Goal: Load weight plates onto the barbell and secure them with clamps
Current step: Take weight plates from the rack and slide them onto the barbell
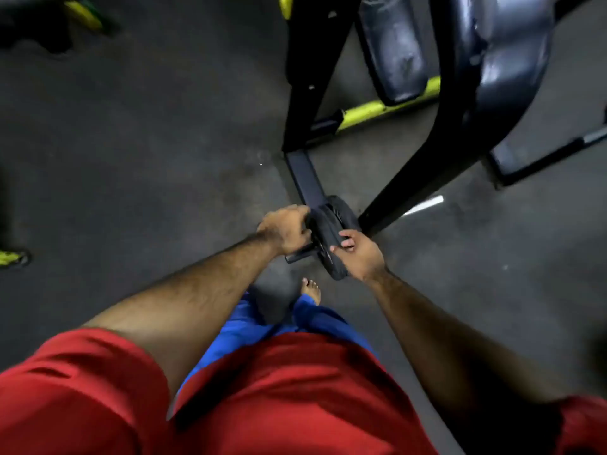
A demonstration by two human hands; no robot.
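Low beside the black steel frame (305,103) of the bench, the person is bending over a small black round weight plate (330,231) standing on edge on a short dark metal bar (303,252) just above the grey rubber floor (147,142). Left hand (289,229) is curling shut around the plate's near-left rim, knuckles up. Right hand (359,254) is clamping the lower right rim, fingers (346,243) wrapping over the edge. Both arms are reaching out nearly straight. Clamp: cannot tell, blurred. One bare foot (311,289) is resting on the floor just below the plate.
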